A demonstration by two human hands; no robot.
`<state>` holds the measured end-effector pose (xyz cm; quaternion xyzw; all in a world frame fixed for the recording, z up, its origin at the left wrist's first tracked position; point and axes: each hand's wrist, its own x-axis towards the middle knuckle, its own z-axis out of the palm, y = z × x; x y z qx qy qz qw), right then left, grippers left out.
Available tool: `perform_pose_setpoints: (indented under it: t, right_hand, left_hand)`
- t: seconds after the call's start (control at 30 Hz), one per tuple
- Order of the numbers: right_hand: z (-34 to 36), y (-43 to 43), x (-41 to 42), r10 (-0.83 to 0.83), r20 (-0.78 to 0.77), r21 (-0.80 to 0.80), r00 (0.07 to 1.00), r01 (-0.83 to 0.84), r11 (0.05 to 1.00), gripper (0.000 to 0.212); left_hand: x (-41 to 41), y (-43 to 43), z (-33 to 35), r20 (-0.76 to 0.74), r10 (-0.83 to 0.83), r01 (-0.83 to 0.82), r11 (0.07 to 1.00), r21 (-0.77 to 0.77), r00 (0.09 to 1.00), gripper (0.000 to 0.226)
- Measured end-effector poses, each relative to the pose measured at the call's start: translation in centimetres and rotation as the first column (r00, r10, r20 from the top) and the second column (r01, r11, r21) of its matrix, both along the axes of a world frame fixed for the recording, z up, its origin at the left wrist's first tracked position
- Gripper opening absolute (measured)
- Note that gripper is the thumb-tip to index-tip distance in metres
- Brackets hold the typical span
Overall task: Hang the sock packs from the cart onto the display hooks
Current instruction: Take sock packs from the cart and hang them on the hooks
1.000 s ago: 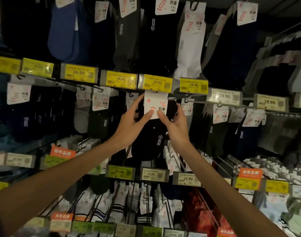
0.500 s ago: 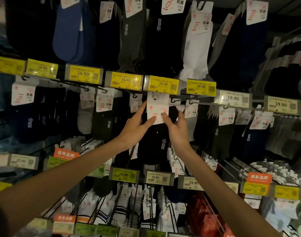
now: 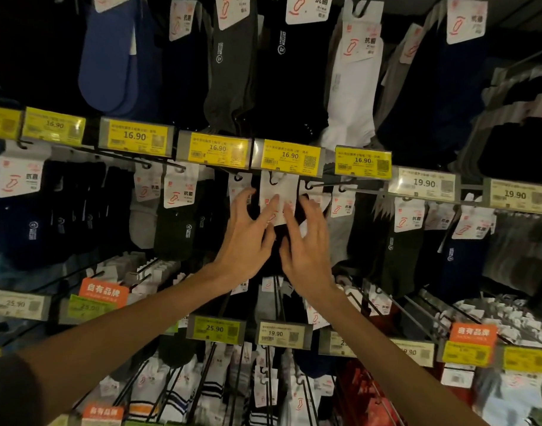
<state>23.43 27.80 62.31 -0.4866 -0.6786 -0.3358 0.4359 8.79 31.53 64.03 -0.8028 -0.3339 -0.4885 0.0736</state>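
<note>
**Risk: pack not fully seated on the hook**

Sock pack (image 3: 279, 195) is up at the display hook (image 3: 274, 179), directly under the yellow 16.90 price tag (image 3: 289, 156). The white header card's cutout looks to be over the hook, but the tag hides the hook tip, so I can't confirm it's past it.

Left hand (image 3: 245, 241): fingers spread, tips resting on the card's left side, no pinch. Right hand (image 3: 306, 241): fingers loosely splayed, index on the card's right side; blurred, so contact is uncertain. Neither hand is gripping the pack as far as I can see.

Failure modes from here:
- Card only caught on the hook tip: with both hands loose, it likely slides off and drops into the lower rows.
- Pushing one side harder skews the card and can tear the cutout.
- Fingers brushing the neighbouring packs (image 3: 340, 207) just beside it could knock those loose.

Cart is not in view.
</note>
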Motion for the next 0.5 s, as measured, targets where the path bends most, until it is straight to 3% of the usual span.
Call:
perform_pose_setpoints:
  t: [0.07, 0.23, 0.27, 0.33, 0.4, 0.43, 0.5]
  right_hand:
    - [-0.8, 0.3, 0.2, -0.025, 0.121, -0.022, 0.992, 0.028, 0.999, 0.06]
    - [-1.3, 1.7, 0.5, -0.118, 0.172, -0.085, 0.978, 0.134, 0.987, 0.061]
    - [-1.1, 2.3, 0.6, -0.139, 0.186, -0.134, 0.973, 0.166, 0.977, 0.06]
    - [-0.4, 3.6, 0.9, -0.158, 0.26, -0.366, 0.953, 0.249, 0.897, 0.059]
    - [0.7, 4.5, 1.0, -0.132, 0.295, -0.649, 0.946, 0.3, 0.699, 0.049]
    - [1.2, 4.5, 0.9, -0.122, 0.302, -0.712, 0.945, 0.309, 0.631, 0.042]
    - [1.6, 4.4, 0.6, -0.128, 0.324, -0.668, 0.937, 0.323, 0.67, 0.034]
  left_hand:
    - [0.0, 0.2, -0.3, -0.057, 0.041, -0.032, 0.988, 0.148, 0.998, 0.052]
    - [0.1, 1.0, 0.0, -0.272, 0.259, -0.196, 0.952, 0.237, 0.927, 0.061]
    - [0.2, 1.2, 0.2, -0.319, 0.269, -0.217, 0.958, 0.189, 0.909, 0.062]
    - [0.3, 2.0, 1.2, -0.442, 0.148, -0.221, 0.968, -0.118, 0.885, 0.06]
    - [0.6, 2.8, 3.2, -0.59, -0.01, -0.303, 0.851, -0.429, 0.807, 0.046]
    - [0.7, 3.0, 4.2, -0.642, -0.062, -0.355, 0.791, -0.499, 0.764, 0.039]
    - [0.6, 3.3, 5.6, -0.699, -0.093, -0.429, 0.729, -0.533, 0.709, 0.036]
